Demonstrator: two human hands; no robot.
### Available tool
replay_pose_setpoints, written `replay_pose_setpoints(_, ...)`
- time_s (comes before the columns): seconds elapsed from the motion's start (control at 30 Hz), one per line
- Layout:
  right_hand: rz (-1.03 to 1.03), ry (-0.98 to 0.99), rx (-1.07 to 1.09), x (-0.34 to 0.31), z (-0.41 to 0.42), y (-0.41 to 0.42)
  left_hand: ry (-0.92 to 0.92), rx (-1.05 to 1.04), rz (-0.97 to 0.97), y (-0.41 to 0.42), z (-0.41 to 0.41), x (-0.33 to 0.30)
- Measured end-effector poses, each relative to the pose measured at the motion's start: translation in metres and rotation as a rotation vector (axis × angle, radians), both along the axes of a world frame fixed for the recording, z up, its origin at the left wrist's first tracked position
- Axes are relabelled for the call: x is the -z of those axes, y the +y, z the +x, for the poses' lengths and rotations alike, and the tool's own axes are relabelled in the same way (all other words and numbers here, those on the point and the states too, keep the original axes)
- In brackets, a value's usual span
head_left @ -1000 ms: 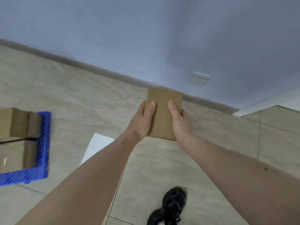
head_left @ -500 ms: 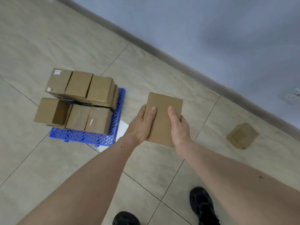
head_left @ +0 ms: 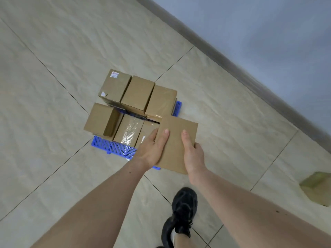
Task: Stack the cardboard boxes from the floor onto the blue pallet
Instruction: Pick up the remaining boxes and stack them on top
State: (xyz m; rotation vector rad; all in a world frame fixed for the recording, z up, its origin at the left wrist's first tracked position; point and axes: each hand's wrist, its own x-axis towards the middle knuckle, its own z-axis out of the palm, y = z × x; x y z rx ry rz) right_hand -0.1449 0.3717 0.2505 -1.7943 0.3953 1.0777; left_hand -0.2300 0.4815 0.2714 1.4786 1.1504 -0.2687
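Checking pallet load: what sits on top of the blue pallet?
Six cardboard boxes in two rows of three cover the blue pallet. The held box and left hand hide its near right corner.

— What is the person wearing?
— No sleeves show: both forearms are bare up to the frame's edge. The left hand (head_left: 152, 151) and right hand (head_left: 192, 154) wear no gloves, rings or watch.
— And below?
— One chunky black moulded shoe (head_left: 180, 213), with a bare ankle above it.
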Motion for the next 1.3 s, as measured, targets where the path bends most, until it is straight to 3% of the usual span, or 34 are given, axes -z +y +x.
replay_pose_setpoints(0.27,-0.016,0.064,-0.084,0.043,-0.014,0.05,0.135,-0.063,-0.07,0.047,-0.021,0.052)
replay_pose_setpoints(0.87,0.015,0.071,0.153,0.146,-0.052,0.114,0.12,0.114,0.071,0.116,-0.031,0.167)
replay_pose_setpoints(1.3,-0.002,0.026,0.136,0.16,-0.051,0.117,0.138,0.123,0.051,0.114,-0.034,0.179)
